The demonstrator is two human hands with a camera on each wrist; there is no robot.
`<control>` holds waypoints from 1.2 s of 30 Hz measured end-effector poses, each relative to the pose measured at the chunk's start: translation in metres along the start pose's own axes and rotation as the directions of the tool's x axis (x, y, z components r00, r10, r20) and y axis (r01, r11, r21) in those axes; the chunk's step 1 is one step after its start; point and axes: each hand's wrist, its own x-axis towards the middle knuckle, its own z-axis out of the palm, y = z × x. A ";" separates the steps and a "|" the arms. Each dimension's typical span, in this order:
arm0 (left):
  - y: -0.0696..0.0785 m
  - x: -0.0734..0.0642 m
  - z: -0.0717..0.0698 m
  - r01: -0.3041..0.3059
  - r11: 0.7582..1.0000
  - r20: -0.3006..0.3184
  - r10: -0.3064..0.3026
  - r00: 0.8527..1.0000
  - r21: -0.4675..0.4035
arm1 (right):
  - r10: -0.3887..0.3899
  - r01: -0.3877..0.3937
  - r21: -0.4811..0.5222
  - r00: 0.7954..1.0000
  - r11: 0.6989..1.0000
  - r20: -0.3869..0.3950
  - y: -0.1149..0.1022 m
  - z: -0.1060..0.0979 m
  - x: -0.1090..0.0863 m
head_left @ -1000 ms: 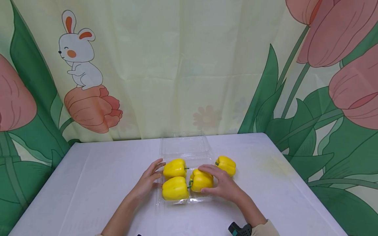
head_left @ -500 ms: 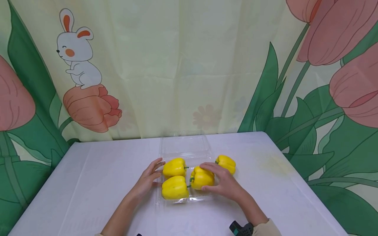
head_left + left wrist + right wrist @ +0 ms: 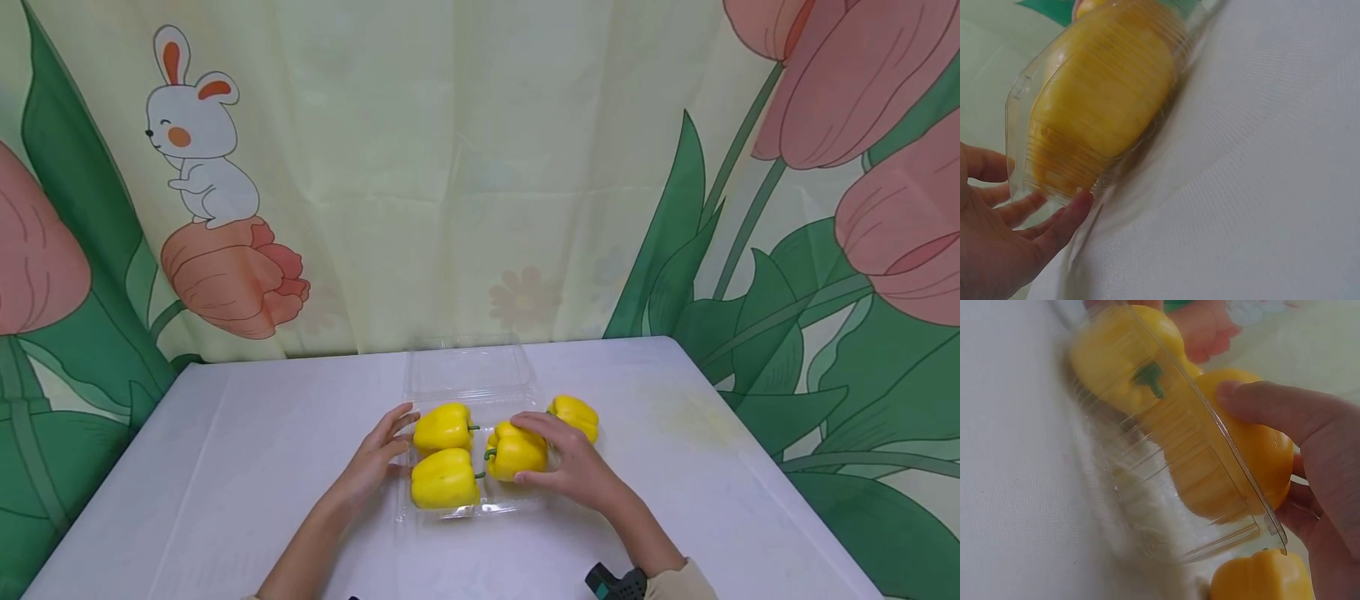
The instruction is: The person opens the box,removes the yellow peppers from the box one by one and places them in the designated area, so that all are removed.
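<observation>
My right hand [image 3: 564, 457] grips a yellow bell pepper [image 3: 517, 454] by its right side, thumb on the near side, fingers on the far side. In the right wrist view this bell pepper [image 3: 1254, 440] is partly inside the clear plastic container [image 3: 1147, 506], seen through its wall. Two more yellow bell peppers, a far one [image 3: 442, 427] and a near one [image 3: 444, 479], lie in the container's left half, stems to the right. My left hand [image 3: 375, 458] touches the container's left end with spread fingers; in the left wrist view the thumb tip rests at its lower edge [image 3: 1079, 194].
Another yellow bell pepper [image 3: 576, 417] lies on the white-covered table [image 3: 247, 467], right of the container and behind my right hand. The container's clear lid [image 3: 468, 371] stands open at the back. A printed curtain [image 3: 375, 167] hangs behind the table.
My right hand has shifted the bell pepper slightly to the right and away from me. My left hand and the other bell peppers have stayed in place.
</observation>
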 end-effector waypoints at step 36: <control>0.000 -0.001 0.000 -0.007 1.000 0.010 0.007 1.000 -0.003 | 0.009 -0.010 -0.006 0.994 1.000 -0.105 -0.004 -0.018 -0.008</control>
